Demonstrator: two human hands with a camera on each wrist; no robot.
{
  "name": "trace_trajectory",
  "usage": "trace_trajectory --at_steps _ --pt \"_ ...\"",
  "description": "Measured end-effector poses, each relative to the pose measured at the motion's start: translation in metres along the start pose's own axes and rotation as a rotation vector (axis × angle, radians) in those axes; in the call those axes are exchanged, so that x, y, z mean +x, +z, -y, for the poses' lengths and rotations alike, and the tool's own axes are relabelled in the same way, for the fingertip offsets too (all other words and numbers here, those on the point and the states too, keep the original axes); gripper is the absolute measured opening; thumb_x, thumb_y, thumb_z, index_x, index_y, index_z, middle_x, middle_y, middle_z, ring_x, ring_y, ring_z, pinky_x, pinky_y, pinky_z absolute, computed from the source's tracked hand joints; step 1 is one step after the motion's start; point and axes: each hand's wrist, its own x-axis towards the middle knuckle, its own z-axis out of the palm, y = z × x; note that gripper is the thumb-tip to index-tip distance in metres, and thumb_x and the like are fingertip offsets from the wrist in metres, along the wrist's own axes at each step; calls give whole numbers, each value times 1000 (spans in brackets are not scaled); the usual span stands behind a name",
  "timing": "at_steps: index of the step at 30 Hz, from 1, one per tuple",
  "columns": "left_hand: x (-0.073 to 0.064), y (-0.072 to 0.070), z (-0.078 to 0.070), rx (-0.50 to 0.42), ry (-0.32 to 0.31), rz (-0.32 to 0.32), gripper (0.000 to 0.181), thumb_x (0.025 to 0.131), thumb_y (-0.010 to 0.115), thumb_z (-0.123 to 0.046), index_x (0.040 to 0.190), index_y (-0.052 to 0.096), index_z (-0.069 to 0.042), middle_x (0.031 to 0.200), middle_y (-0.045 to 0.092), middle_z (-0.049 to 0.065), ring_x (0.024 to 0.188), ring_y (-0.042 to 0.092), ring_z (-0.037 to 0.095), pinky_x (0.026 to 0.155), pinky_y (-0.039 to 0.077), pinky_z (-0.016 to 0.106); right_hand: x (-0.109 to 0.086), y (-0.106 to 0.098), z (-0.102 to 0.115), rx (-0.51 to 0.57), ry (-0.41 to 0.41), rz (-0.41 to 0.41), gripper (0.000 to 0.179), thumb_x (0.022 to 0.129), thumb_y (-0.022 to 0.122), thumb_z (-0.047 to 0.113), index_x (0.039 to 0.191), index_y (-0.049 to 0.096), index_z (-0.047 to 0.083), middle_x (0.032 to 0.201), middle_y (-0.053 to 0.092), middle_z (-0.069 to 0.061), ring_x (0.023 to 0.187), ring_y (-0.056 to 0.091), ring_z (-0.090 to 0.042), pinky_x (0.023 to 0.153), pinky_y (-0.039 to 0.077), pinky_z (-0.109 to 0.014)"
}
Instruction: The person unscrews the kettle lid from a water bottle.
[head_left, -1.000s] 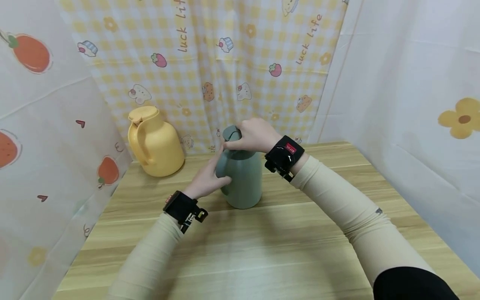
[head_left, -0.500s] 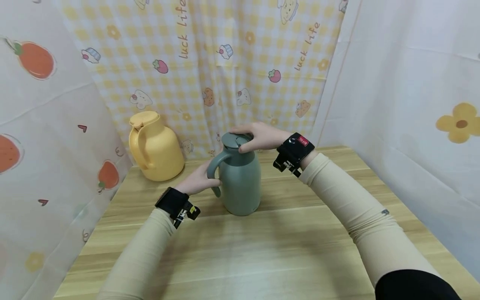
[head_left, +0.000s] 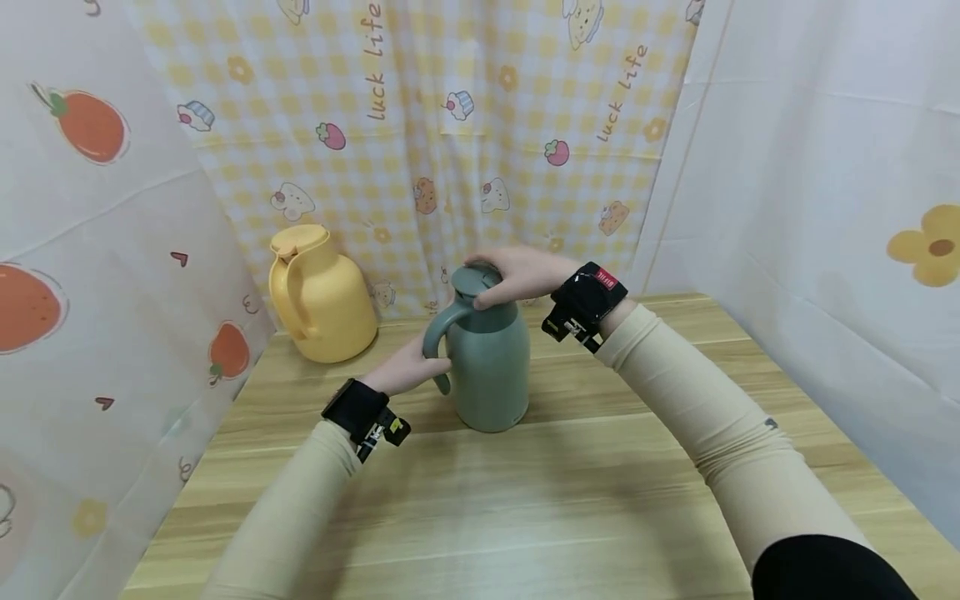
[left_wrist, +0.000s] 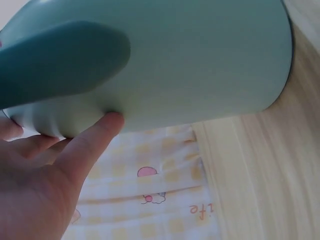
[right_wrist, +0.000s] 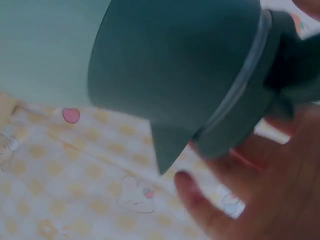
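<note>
A grey-green thermal jug stands upright on the table, its handle towards the left. My right hand grips the lid from the right, thumb in front and fingers over the far side. In the right wrist view the fingers curl at the edge of the lid, just beyond the pointed spout. Spread fingers of my left hand touch the jug's side by the handle. The left wrist view shows these fingertips on the body, below the handle.
A yellow jug stands at the back left of the wooden table. A checked curtain hangs close behind both jugs. White printed sheets close off the left and right sides.
The right hand has drawn back right and changed its hold on the lid, showing more of the lid's top. The jug's handle now points farther left, and the left hand sits lower behind it.
</note>
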Motion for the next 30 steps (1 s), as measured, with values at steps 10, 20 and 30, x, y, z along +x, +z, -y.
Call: trace_trajectory --at_steps 10,20,30 --pt "-1 8 1 -62 -8 -14 80 89 52 -8 156 10 -17 159 15 10 131 29 27 102 31 47 8 2 7 -32 35 -35 68 86 71 39 143 46 12 121 58 -8 94 59 -20 79 49 -35" --pt "4 9 2 -60 77 -17 83 89 52 -3 156 7 -16 161 8 4 142 14 19 112 16 50 4 -14 12 -2 -48 -54 61 86 69 31 142 49 14 78 53 -4 65 43 -17 62 38 -31" --pt "-3 7 3 -83 -36 -54 81 88 52 -8 156 9 -15 160 12 10 131 35 30 102 36 48 -42 -9 -18 508 -92 -321 52 97 59 27 146 45 17 131 53 -6 108 51 -19 82 45 -34"
